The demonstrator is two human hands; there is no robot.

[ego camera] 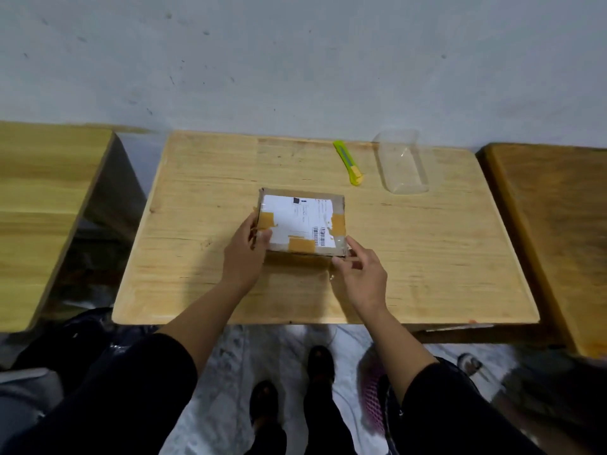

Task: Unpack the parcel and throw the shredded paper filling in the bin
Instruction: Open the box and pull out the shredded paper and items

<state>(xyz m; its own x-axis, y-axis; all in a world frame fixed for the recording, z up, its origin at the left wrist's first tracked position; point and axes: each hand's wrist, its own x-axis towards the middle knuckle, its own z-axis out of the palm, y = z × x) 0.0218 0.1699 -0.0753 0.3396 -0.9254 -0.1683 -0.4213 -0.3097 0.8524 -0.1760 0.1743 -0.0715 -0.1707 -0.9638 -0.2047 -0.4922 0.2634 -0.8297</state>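
Note:
A small cardboard parcel point(302, 221) with a white shipping label and brown tape patches lies sealed in the middle of the light wooden table point(197, 274). My left hand point(244, 254) grips its left near corner, thumb on top. My right hand point(359, 274) touches the right near corner with its fingertips pinched on the clear tape there. No shredded paper is visible. A dark bag-lined bin point(82, 339) sits on the floor at the lower left, partly hidden by my sleeve.
A yellow-green utility knife point(348, 164) lies beyond the parcel, next to a clear plastic container point(402, 162) lying on its side. Other wooden tables flank left point(42, 208) and right point(558, 241). A pink mesh item point(372, 399) lies on the floor by my feet.

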